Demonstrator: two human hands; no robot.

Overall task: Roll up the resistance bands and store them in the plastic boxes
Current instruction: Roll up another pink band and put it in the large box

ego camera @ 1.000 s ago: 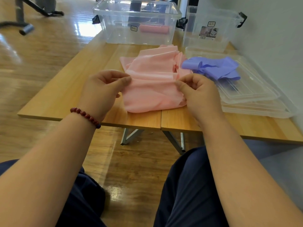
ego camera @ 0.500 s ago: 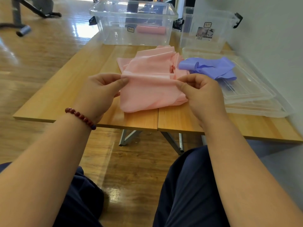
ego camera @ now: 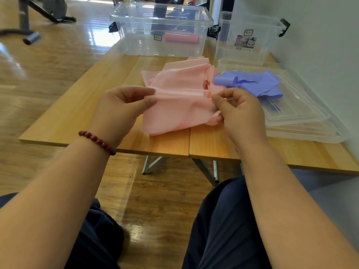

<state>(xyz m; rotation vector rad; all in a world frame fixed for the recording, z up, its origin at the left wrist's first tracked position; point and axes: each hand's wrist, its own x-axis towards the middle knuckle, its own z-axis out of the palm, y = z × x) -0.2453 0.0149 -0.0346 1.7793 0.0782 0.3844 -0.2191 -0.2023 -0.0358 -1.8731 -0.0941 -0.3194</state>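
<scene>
Little has moved since a second ago: your left hand point(ego camera: 120, 111) and right hand point(ego camera: 239, 113) each keep a pinching grip on the folded edge of the pink band point(ego camera: 180, 111), which lies on the bench point(ego camera: 77, 117) before the boxes point(ego camera: 136, 43). Keep both ends level and taut so the roll starts tight.

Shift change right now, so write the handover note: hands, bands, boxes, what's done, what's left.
Left hand and right hand each pinch a side of the crumpled pink rubber resistance band, heaped on the wooden table.
The crumpled purple rubber resistance band lies loose on the stacked clear plastic lids.
Done: one rolled pink band sits in the wide clear plastic box.
Left: roll and box both loose bands; the smaller clear plastic box looks empty.
</scene>
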